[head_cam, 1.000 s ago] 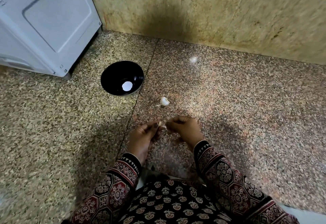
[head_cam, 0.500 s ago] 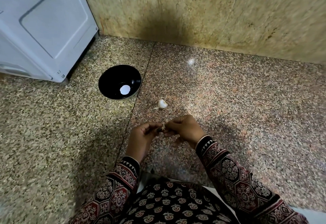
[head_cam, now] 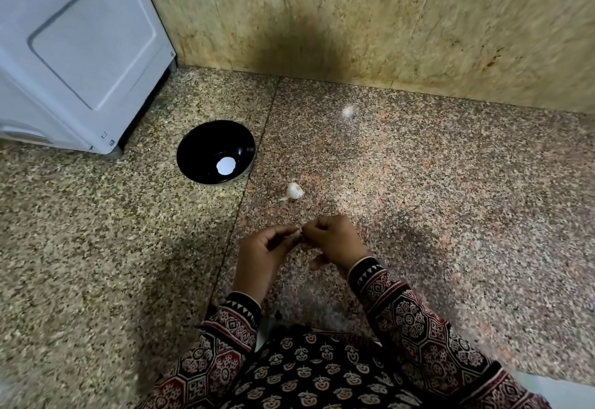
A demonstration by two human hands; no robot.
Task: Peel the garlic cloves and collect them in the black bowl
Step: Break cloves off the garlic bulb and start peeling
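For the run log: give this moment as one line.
phase: peeling | left hand: pinches garlic clove | right hand: pinches same clove | black bowl: on floor | loose garlic piece: on floor

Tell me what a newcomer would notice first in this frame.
Low in the middle, the left hand and right hand pinch a small clove between their fingertips above the speckled floor. Just beyond them a white garlic piece lies on the floor. Farther left stands the black bowl with a round white spot inside, near a white appliance.
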